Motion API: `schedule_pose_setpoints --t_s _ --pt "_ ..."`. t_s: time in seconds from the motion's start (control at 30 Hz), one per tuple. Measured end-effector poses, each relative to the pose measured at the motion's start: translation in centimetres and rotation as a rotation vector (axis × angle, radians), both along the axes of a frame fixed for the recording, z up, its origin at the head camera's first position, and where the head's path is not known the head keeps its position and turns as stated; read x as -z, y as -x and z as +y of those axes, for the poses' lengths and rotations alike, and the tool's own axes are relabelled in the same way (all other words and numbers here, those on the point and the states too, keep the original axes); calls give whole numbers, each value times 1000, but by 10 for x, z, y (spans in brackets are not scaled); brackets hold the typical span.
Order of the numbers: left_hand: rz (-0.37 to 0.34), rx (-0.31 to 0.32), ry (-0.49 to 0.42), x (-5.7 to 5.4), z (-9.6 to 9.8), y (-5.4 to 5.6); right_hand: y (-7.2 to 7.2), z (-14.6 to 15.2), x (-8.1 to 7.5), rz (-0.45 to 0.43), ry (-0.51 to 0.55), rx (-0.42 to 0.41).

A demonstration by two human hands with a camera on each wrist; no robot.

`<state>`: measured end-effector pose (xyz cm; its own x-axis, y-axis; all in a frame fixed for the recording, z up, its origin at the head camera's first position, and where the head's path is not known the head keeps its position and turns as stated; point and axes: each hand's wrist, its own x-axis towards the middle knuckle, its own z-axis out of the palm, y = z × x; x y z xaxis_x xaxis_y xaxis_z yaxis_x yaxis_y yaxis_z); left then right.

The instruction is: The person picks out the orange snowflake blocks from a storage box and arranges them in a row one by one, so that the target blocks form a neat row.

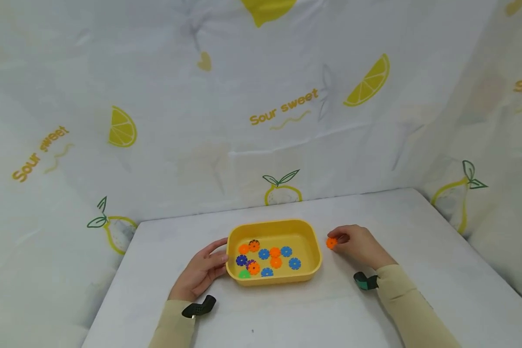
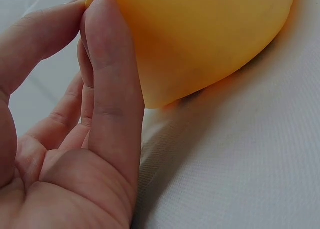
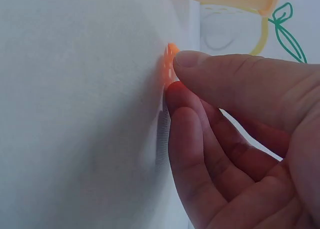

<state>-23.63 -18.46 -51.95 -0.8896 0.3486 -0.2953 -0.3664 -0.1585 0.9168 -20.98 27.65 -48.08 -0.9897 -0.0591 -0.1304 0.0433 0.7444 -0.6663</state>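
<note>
A yellow plastic tray [image 1: 273, 279] sits on the table, with several notched flower-shaped plastic discs lying in it: orange, light blue [image 1: 294, 263], dark blue [image 1: 241, 260], purple and a green one [image 1: 244, 274]. My left hand [image 1: 202, 270] pinches the tray's left rim between thumb and fingers, as the left wrist view shows up close. To the right of the tray, my right hand [image 1: 357, 245] pinches an orange disc [image 1: 332, 243] between thumb and fingertips. In the right wrist view that orange disc [image 3: 169, 64] is seen edge-on, close to the white cloth.
White cloth covers the table [image 1: 282, 319]. Behind it hangs a white curtain [image 1: 178, 159] printed with lemons and "Sour sweet" lettering. Each wrist carries a black strap mount, the left mount [image 1: 199, 307] and the right mount [image 1: 365, 281].
</note>
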Motion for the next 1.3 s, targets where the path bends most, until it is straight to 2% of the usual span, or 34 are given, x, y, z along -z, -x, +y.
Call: schedule_pose_setpoints --t_s 0.57,0.8,0.97,1.1,1.2,1.3 --pt "-21 -22 -6 1 0 3 2 4 4 -25 -1 26" --pt "-21 -28 -12 2 3 3 -4 9 -4 -19 -3 26" --pt "-9 -15 -5 4 2 2 -2 0 -22 43 -7 -59" --pt "8 -2 10 3 1 2 11 -18 -48 123 -26 -165" --pt "20 1 9 2 -1 3 26 -40 -67 126 -29 -262" --pt "29 4 5 1 -1 2 40 -67 -76 73 -29 -356"
